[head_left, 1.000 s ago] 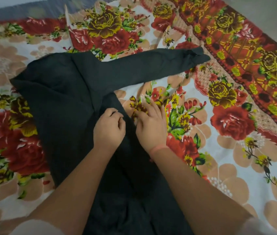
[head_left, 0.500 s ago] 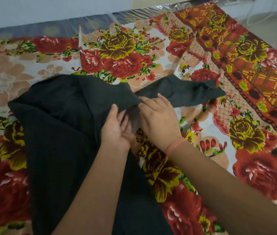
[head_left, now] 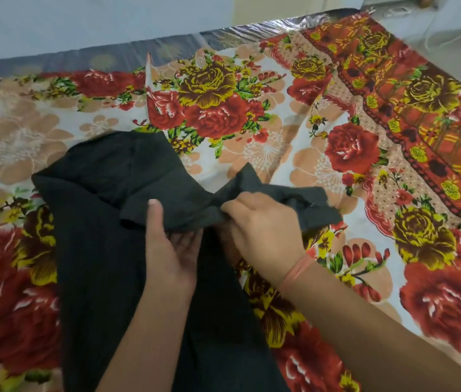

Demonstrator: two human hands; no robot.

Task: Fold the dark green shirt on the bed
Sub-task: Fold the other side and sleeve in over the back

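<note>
Nearest: lower body of dark green shirt [head_left: 105,278], spread flat on floral bedsheet [head_left: 435,301] and running off the bottom edge beneath two bare forearms. Long axis of the body: near to far, leaning slightly left.

Next: left hand [head_left: 172,250], fingers tucked under the cloth, thumb pressed on top, pinching the sleeve [head_left: 311,205] close to its join with the body. Orange thread band [head_left: 297,271] on the other wrist.

Just beside it, to the right: right hand [head_left: 263,230], fingers curled round the bunched middle of the same sleeve, held a little off the sheet. Neither hand released; both grasping cloth.

Sleeve axis: crosswise, left to right, against the body's axis. Loose cuff end trailing past the right hand to the right; whether touching the sheet or hanging just over it, cannot tell.

Relation governing the coming move, as a judgement: shirt body to the left of and nearer than the hands, cuff end to the right. Right hand nearer the cuff, left hand nearer the seam and placed to act as hinge. Likely a carry of the sleeve leftward across the body.

Farther: wrinkled shoulder area of the shirt, left of centre. Beyond: more bedsheet with one raised crease, plastic-wrapped mattress edge [head_left: 251,32], pale wall [head_left: 82,18].
</note>
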